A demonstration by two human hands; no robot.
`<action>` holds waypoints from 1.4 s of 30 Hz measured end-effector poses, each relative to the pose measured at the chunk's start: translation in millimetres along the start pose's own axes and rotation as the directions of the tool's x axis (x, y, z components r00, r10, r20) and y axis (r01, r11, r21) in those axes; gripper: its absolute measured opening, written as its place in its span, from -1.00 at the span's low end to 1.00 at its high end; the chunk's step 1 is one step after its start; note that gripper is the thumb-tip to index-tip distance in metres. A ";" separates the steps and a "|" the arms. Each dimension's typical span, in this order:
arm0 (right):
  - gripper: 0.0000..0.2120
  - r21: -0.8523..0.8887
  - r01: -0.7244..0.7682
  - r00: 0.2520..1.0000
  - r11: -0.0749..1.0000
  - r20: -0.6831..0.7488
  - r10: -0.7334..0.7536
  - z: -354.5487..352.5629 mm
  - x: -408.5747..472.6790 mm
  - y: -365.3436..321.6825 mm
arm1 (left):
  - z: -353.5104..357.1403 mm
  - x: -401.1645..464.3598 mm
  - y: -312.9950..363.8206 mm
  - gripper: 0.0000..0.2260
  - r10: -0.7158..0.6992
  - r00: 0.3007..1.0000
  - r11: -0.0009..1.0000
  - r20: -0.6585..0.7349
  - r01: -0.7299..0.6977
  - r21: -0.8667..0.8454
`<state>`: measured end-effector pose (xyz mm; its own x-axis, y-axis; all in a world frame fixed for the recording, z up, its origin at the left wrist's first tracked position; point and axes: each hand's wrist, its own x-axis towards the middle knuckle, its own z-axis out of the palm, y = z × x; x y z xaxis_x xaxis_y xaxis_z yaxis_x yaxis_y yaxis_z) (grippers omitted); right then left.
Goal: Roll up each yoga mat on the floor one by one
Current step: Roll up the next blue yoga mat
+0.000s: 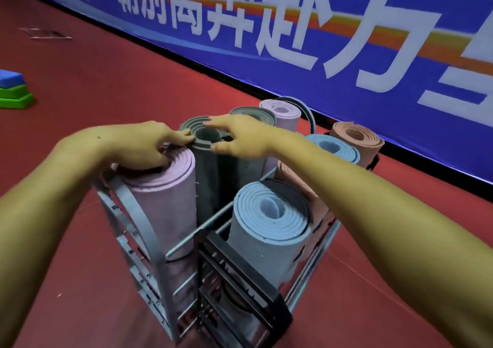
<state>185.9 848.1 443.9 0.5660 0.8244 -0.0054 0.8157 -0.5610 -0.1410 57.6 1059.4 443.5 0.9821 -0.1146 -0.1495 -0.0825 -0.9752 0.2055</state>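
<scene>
Red sports floor [80, 80], with a blue banner [346, 40] bearing big white characters running along the far edge. Metal rack [149, 241] stands on the floor near the banner, divided by wire bars into compartments, rolled yoga mats standing upright in it. Dark grey mat [206, 166] sits in a middle compartment, rolled, top end showing its spiral. Left hand [141, 144] rests on the top of the pink mat [165, 195] at the rack's near-left, fingers [181, 135] reaching over to touch the rim of the dark grey mat, loosely curled. Right hand [242, 136] sits over the top of the dark grey mat, fingers spread and bent down onto its rim, thumb at the near side; whether it actually grips the mat, cannot tell. Light blue mat [269, 227] stands in the near-right compartment. Behind it another blue mat [333, 147], an orange-brown mat [357, 139], a pale pink mat [280, 112] and a second grey mat [253, 115]. Green and blue foam blocks [13, 91] stacked at far left, well apart from the rack.
</scene>
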 end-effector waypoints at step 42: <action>-0.17 0.127 -0.563 0.812 0.817 -0.097 0.575 -6.0 64.8 146.3 | 21.3 57.0 47.9 -0.56 -0.006 0.994 1.000 -0.111 0.008 0.016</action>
<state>342.6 819.0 428.9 0.9404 0.3400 0.0101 0.3325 -0.9126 -0.2379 106.0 1002.1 424.2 0.9953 -0.0870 -0.0422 -0.0776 -0.9789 0.1893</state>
